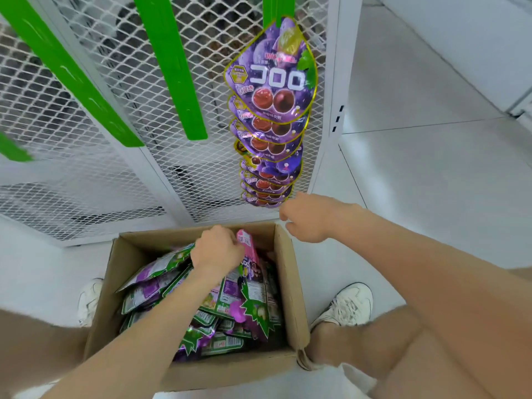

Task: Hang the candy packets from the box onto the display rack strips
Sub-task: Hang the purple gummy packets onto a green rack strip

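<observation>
The box (290,298) stands before the mesh rack (115,182), between a left shoe (89,300) and a right shoe (348,305), with loose candy packets (218,312) piled inside. The left hand (217,249) is in the box's far end, gripping one packet (247,246). The right hand (308,218) hangs above its far right corner, just below the hung packets (270,110) on the rightmost strip (277,7)

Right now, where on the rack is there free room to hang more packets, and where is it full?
Free: the middle green strip and the left green strip, both bare, bordered by white mesh. Crowded: the right strip, stacked with purple packets down near the right hand. The left hand grips a packet in the full box.
</observation>
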Motion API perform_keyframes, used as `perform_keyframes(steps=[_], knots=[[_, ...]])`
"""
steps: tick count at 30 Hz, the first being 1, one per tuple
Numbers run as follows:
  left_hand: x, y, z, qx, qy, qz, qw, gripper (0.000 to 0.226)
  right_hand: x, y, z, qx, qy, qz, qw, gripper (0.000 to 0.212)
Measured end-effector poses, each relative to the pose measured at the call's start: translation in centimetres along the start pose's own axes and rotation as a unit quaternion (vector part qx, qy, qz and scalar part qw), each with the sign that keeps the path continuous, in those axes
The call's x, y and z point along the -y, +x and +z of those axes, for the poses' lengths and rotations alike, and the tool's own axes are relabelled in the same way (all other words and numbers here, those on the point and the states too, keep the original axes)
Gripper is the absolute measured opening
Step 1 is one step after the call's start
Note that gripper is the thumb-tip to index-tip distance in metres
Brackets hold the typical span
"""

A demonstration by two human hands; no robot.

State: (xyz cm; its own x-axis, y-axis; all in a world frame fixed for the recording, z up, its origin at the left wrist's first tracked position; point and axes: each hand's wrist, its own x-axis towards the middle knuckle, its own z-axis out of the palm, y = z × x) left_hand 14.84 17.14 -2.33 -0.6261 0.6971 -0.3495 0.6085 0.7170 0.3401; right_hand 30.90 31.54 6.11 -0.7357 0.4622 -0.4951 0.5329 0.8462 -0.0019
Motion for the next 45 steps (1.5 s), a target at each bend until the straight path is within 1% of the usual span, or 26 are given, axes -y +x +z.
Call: perform_keyframes(steps=[2,3,4,5,7,8,9,10,12,13,14,16,17,18,20,23,26,28,31,32,34,36,38,39,42,45], knots=[[0.1,-0.3,-1.4,0.021,-0.145,-0.011,0.989,0.032,0.7,-0.2,0.1,-0.004,-0.005,-0.004,1.0,0.033],[-0.1,-0.3,-2.1,0.039,-0.246,-0.034,0.968,0.032,1.0,-0.2,0.4,-0.002,0.0,-0.01,1.0,0.036],[-0.3,-0.3,-2.8,0.061,-0.345,-0.063,0.935,0.03,1.2,-0.4,0.5,0.001,0.017,-0.02,1.0,0.047],[-0.7,-0.4,-3.7,0.084,-0.417,-0.086,0.901,0.028,1.4,-0.6,0.7,-0.006,0.041,-0.038,0.998,0.067],[-1.4,-1.1,-5.4,0.119,-0.49,-0.096,0.858,0.022,1.8,-0.9,1.3,-0.049,0.108,-0.073,0.99,0.104],[-1.8,-1.5,-6.2,0.128,-0.509,-0.091,0.847,0.016,2.1,-1.2,1.5,-0.072,0.141,-0.08,0.984,0.111],[-2.1,-1.9,-7.0,0.136,-0.526,-0.091,0.834,0.014,2.4,-1.4,1.6,-0.093,0.17,-0.085,0.977,0.108],[-2.3,-2.2,-7.7,0.142,-0.543,-0.095,0.822,0.018,2.7,-1.6,1.6,-0.111,0.194,-0.084,0.971,0.093],[-2.1,-2.4,-8.6,0.151,-0.563,-0.112,0.805,0.022,3.0,-2.1,1.0,-0.16,0.234,-0.072,0.956,0.047],[-2.1,-2.4,-9.0,0.15,-0.566,-0.119,0.802,0.021,2.9,-2.2,0.7,-0.188,0.249,-0.068,0.948,0.031],[-2.1,-2.5,-9.4,0.14,-0.555,-0.119,0.811,0.02,2.9,-2.6,0.0,-0.204,0.268,-0.065,0.939,0.02],[-1.9,-2.3,-9.8,0.059,-0.494,-0.095,0.862,0.029,2.7,-3.3,-1.3,-0.215,0.306,-0.056,0.926,0.011],[-1.9,-2.4,-10.2,0.012,-0.475,-0.062,0.877,0.028,2.4,-3.4,-1.7,-0.218,0.323,-0.051,0.919,0.007],[-2.0,-2.7,-10.7,-0.004,-0.479,-0.021,0.878,0.024,2.4,-3.7,-2.1,-0.215,0.342,-0.046,0.914,0.005],[-2.5,-3.8,-11.8,0.016,-0.501,0.062,0.863,0.021,2.4,-4.3,-3.0,-0.212,0.401,-0.053,0.89,0.014],[-2.9,-4.0,-12.8,-0.016,-0.494,0.147,0.857,0.019,2.7,-5.3,-4.4,-0.211,0.522,-0.081,0.822,0.013],[-3.5,-3.5,-13.6,-0.025,-0.537,0.134,0.833,0.007,2.9,-5.4,-5.5,-0.265,0.613,-0.052,0.742,0.022],[-3.9,-3.3,-14.0,-0.003,-0.562,0.121,0.818,0.009,2.9,-5.2,-6.2,-0.328,0.618,-0.032,0.714,0.034],[-5.2,-3.6,-15.0,0.006,-0.573,0.123,0.81,0.014,2.9,-5.1,-7.7,-0.364,0.661,-0.037,0.655,0.028],[-5.8,-3.7,-15.5,-0.003,-0.562,0.129,0.817,0.014,2.8,-4.9,-8.3,-0.379,0.667,-0.037,0.64,0.027],[-7.3,-3.4,-16.7,-0.068,-0.504,0.167,0.845,0.01,2.6,-4.7,-9.7,-0.431,0.647,-0.027,0.628,0.027],[-9.3,-3.1,-18.3,-0.17,-0.417,0.228,0.863,0.029,1.9,-4.4,-11.4,-0.492,0.613,-0.008,0.619,0.027],[-11.7,-3.2,-20.7,-0.24,-0.345,0.289,0.86,0.053,0.8,-4.3,-13.4,-0.551,0.568,0.036,0.611,0.026],[-12.9,-3.1,-22.0,-0.258,-0.32,0.314,0.856,0.058,0.2,-4.2,-14.4,-0.573,0.545,0.056,0.609,0.027],[-16.6,-2.7,-25.2,-0.252,-0.316,0.351,0.845,0.059,-1.3,-3.9,-16.8,-0.606,0.487,0.086,0.623,0.037],[-19.4,-1.6,-26.4,-0.225,-0.382,0.305,0.843,0.05,-2.2,-3.6,-18.6,-0.623,0.431,0.095,0.645,0.04]])
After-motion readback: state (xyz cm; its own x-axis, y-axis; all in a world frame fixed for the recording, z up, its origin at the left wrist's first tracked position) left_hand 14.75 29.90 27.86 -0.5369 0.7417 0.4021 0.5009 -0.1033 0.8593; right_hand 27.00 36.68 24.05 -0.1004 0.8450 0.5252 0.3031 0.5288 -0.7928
